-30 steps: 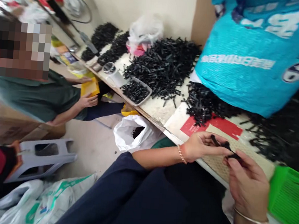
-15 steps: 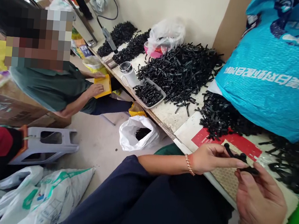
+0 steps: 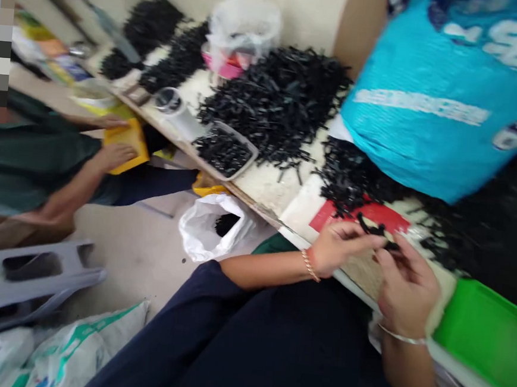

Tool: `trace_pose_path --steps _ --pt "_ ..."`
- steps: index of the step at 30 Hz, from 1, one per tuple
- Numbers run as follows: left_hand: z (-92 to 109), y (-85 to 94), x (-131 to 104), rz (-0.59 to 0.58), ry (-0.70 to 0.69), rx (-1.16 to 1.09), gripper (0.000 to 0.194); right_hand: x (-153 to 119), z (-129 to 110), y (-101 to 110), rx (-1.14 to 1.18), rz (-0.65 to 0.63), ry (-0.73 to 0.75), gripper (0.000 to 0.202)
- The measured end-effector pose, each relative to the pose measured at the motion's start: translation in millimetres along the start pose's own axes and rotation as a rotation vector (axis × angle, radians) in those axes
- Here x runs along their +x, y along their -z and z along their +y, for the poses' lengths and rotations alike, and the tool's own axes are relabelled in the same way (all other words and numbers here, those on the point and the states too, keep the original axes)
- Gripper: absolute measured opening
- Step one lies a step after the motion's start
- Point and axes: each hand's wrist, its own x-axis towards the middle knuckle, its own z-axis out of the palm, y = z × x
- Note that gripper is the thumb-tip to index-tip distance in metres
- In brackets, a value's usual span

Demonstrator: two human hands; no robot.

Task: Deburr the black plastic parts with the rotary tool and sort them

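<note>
My left hand (image 3: 337, 247), with a beaded bracelet at its wrist, pinches a small black plastic piece (image 3: 373, 229) with knobbed ends. From the other side my right hand (image 3: 410, 283), a bangle on its wrist, grips the same dark cluster near its lower end. Blur hides whether this is one piece or several joined. Both hands are over the near table edge, above a tan mat (image 3: 364, 273) and a red-and-white card (image 3: 386, 216). Beyond them lies a heap of similar black pieces (image 3: 353, 174).
A blue bag (image 3: 429, 123) rests on the heap at right. A green tray (image 3: 489, 337) is beside my right wrist. Further left are a clear tub (image 3: 245, 168), a white mug (image 3: 181, 119) and a large black pile (image 3: 284, 100). A white sack (image 3: 192, 236) stands on the floor. A co-worker's hand (image 3: 118, 155) touches a yellow tray (image 3: 139, 142).
The view has swung right, so the scene sits further left and the green tray shows more fully. Both hands still hold the black piece in much the same grip.
</note>
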Motion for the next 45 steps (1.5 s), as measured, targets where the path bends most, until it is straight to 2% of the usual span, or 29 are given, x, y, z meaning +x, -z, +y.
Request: trace_pose_path --steps 2,3,4,5,6,8,10,11,12,13,15,17,19,22,24,26,30,33,35,40,45 --pt "3 -0.8 -1 0.031 0.010 0.026 0.053 -3 -6 12 -0.292 -0.159 0.222 0.044" --pt "4 -0.8 0 0.050 0.025 0.039 0.051 -5 -9 21 -0.463 -0.202 0.352 0.047" --pt "5 -0.6 2 0.077 0.046 0.062 0.049 -5 -12 32 -0.619 -0.174 0.467 0.053" --pt "6 -0.3 4 0.110 0.059 0.087 0.048 -6 -15 45 -0.745 -0.086 0.566 0.059" --pt "6 -0.2 8 0.119 0.088 0.120 0.047 -5 -16 60 -0.839 0.055 0.652 0.065" --pt "4 -2.1 16 0.102 0.143 0.192 0.044 -2 -16 94 -0.935 0.427 0.780 0.071" --pt "1 -8.3 23 0.054 0.206 0.271 0.042 5 -12 129 -0.935 0.729 0.798 0.074" --pt "-1 -13.2 25 0.024 0.243 0.315 0.041 10 -8 144 -0.912 0.791 0.742 0.077" --pt "-4 -19.3 27 -0.007 0.278 0.361 0.040 16 -3 155 -0.869 0.784 0.650 0.080" --pt "-6 -26.2 29 -0.040 0.313 0.405 0.039 23 2 164 -0.799 0.724 0.544 0.083" --pt "-14 -41.8 33 -0.107 0.377 0.477 0.035 36 13 171 -0.590 0.516 0.375 0.087" --pt "-22 -57.6 38 -0.166 0.430 0.520 0.032 48 17 169 -0.383 0.302 0.287 0.086" --pt "-32 -71.7 44 -0.216 0.469 0.548 0.031 54 12 167 -0.270 0.157 0.236 0.082" --pt "-48 -86.8 53 -0.262 0.520 0.587 0.030 55 -10 173 -0.211 0.074 0.163 0.075" --pt "-58 -91.6 57 -0.254 0.552 0.613 0.030 53 -24 184 -0.178 0.073 0.090 0.068" --pt "-67 -92.5 59 -0.242 0.564 0.634 0.030 54 -26 195 -0.150 0.130 0.032 0.062" --pt "-76 -89.3 60 -0.241 0.536 0.648 0.032 74 6 210 -0.048 0.317 0.074 0.062" --pt "-76 -88.6 59 -0.236 0.532 0.649 0.029 96 35 210 -0.018 0.339 0.061 0.065" --pt "-76 -89.1 58 -0.235 0.531 0.645 0.027 106 43 206 -0.003 0.317 0.023 0.067" --pt "-75 -89.1 58 -0.240 0.528 0.633 0.030 106 41 198 0.123 0.312 0.026 0.054" --pt "-74 -89.4 59 -0.253 0.540 0.657 0.028 101 47 200 0.143 0.329 -0.006 0.052"
